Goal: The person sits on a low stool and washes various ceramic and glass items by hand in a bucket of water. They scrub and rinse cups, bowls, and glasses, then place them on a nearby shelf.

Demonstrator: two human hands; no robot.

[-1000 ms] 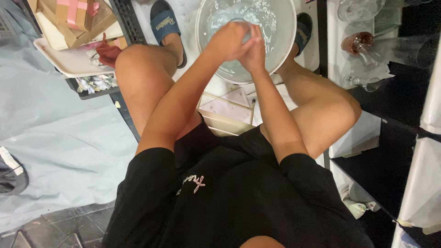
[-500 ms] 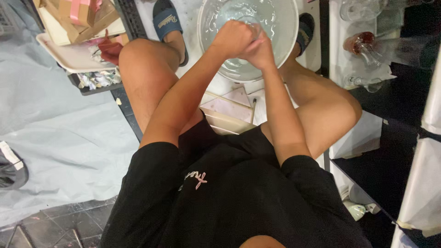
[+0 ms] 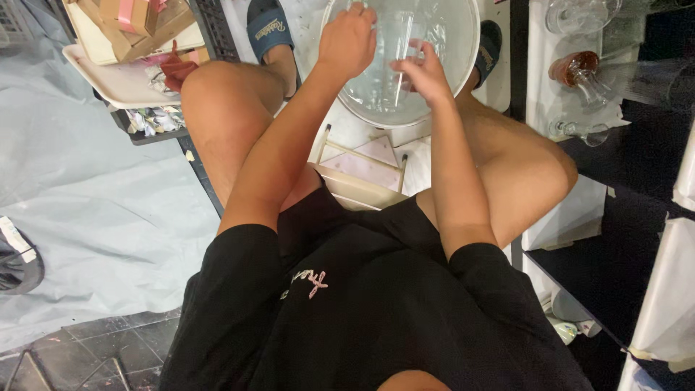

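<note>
A round white basin of water stands between my feet. Over it my left hand grips a tall clear drinking glass from the left side. My right hand has its fingers closed on the glass's right side, just above the water. The lower part of the glass blurs into the water and the basin. Both forearms reach forward over my bare knees.
More clear glasses lie on a white surface at the right, beside black shelving. At the upper left sits a white tray with cardboard boxes. A grey sheet covers the floor on the left. A small wooden frame lies under my legs.
My hands were pressed together over the basin. They have now come apart, and the clear glass shows between them.
</note>
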